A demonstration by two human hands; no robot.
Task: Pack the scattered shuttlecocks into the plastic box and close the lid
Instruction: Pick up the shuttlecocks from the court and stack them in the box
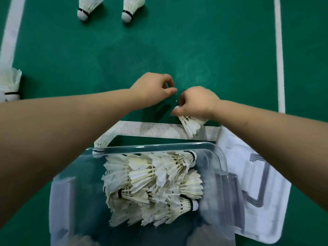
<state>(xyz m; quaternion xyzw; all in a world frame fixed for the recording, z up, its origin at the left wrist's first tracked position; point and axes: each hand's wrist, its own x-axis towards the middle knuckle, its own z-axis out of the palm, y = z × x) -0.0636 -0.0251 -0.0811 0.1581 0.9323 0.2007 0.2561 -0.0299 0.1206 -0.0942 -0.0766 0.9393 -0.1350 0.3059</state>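
A white feathered shuttlecock (191,126) is gripped by the right hand (197,102); the left hand (152,89) is clenched empty. Two more shuttlecocks (126,9) are seen far off.

Under you: green court floor (213,41) with white lines (278,50) | far ahead: two shuttlecocks (87,8) (130,8) side by side, corks toward you | left edge: a third shuttlecock (9,84) | close in front: clear plastic box (220,157), one shuttlecock (103,142) just behind its far-left corner | right of the box: lid (266,192) lying flat.

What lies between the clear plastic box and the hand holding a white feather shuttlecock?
Head view: a white textured court line on the green floor.
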